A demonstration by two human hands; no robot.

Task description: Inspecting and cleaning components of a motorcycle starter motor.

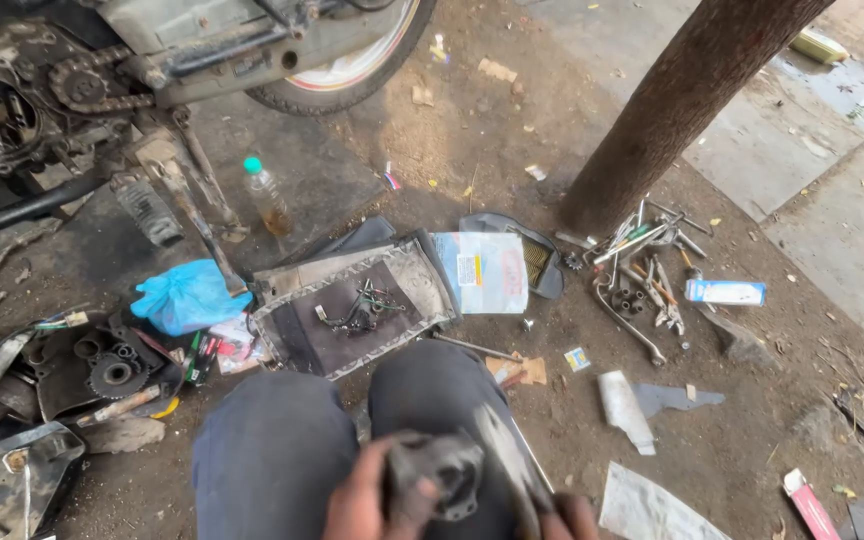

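Note:
My left hand grips a dark grey metal engine part at the bottom of the head view, above my knees in dark trousers. My right hand shows only at the frame's lower edge and holds a flat pale metal piece against that part. On the ground ahead lies a worn metal tray with small bolts and clips in it.
A motorcycle with bare chain and rear wheel stands at top left. A bottle of amber liquid, blue plastic bag, engine cover with gears, wrenches and sockets by a tree trunk, small boxes and packets lie on dirt.

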